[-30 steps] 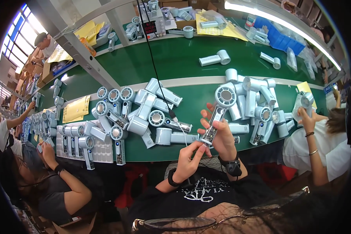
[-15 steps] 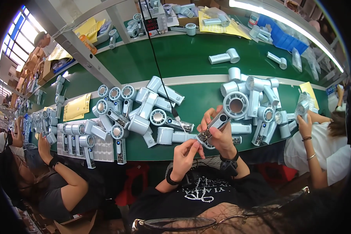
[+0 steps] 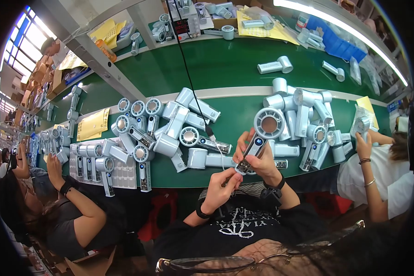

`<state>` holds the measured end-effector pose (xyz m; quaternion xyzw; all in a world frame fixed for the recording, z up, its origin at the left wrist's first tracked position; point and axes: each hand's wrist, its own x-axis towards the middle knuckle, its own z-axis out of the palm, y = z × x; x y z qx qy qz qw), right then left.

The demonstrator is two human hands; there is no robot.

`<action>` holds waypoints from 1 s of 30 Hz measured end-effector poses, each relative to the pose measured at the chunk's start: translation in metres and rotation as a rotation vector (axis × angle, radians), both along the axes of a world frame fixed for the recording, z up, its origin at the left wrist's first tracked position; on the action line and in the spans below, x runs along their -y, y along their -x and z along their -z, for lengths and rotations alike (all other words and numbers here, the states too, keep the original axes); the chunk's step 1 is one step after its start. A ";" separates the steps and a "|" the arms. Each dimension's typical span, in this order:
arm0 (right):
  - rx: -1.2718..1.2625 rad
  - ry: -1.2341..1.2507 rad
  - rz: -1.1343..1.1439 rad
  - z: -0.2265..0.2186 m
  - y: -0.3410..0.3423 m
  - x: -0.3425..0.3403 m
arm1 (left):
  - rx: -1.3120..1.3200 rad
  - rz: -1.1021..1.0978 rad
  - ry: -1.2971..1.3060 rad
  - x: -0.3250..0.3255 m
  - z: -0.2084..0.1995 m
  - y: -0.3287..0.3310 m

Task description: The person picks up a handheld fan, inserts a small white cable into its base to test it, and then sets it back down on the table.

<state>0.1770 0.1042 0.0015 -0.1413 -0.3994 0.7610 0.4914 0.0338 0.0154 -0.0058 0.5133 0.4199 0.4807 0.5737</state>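
My right hand is closed round the handle of a light-blue handheld fan, its round head pointing away from me. A small round display on the handle glows blue, and below it the dark, uncovered front shows inner parts. At the handle's bottom end my left hand pinches the end of a thin white cable; its plug is hidden by the fingers. The cable runs up to a black hanging cord. Just beyond my hands another fan lies on the green table.
Piles of fans lie left and right of my hands. A white tray holds several fans. Farther back are a metal rail, a blue bin and a red-digit meter. Co-workers sit on both sides.
The fan in my right hand has shifted slightly left and turned more upright, and its display now shows clearly lit blue. My left hand stays at its bottom end.
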 end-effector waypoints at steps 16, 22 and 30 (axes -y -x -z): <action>0.129 -0.204 -0.073 -0.017 -0.012 0.000 | 0.154 -0.107 -0.103 0.002 -0.009 0.001; 0.210 -0.136 -0.116 -0.023 -0.013 0.004 | 0.235 -0.185 -0.169 0.007 -0.003 0.002; 0.241 -0.076 -0.017 -0.032 -0.006 0.024 | 0.296 -0.327 -0.088 0.011 0.005 -0.006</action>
